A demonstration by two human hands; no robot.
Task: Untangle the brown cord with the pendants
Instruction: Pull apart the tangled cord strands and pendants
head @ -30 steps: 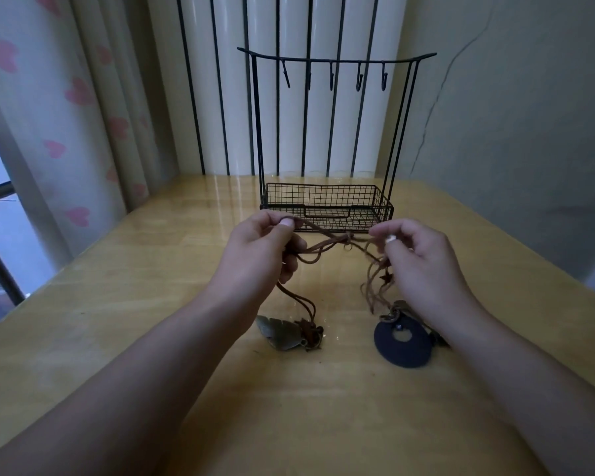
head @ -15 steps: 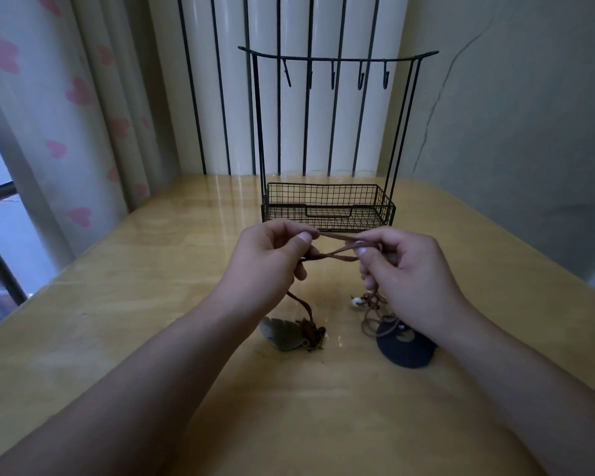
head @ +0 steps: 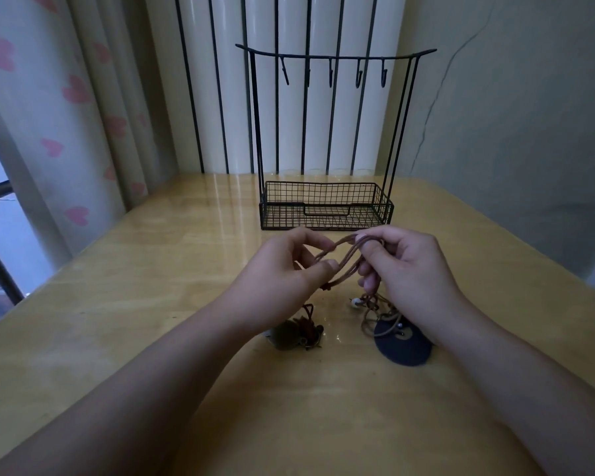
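Both hands hold a bundle of brown cord above the wooden table. My left hand pinches the strands between thumb and forefinger. My right hand grips the looped top of the same strands. From the hands the cord hangs down in tangled loops to the table. A bronze leaf-shaped pendant lies under my left wrist, partly hidden. A dark round disc pendant lies under my right hand, with cord loops and small white beads on and beside it.
A black wire stand with a mesh basket and a top bar of several hooks stands just behind my hands. White vertical pipes and a grey wall rise behind it. A curtain with pink hearts hangs at the left beside a window.
My hands have come closer together, and the cord that was stretched between them is now gathered into a bunched loop. The disc pendant has stayed on the table.
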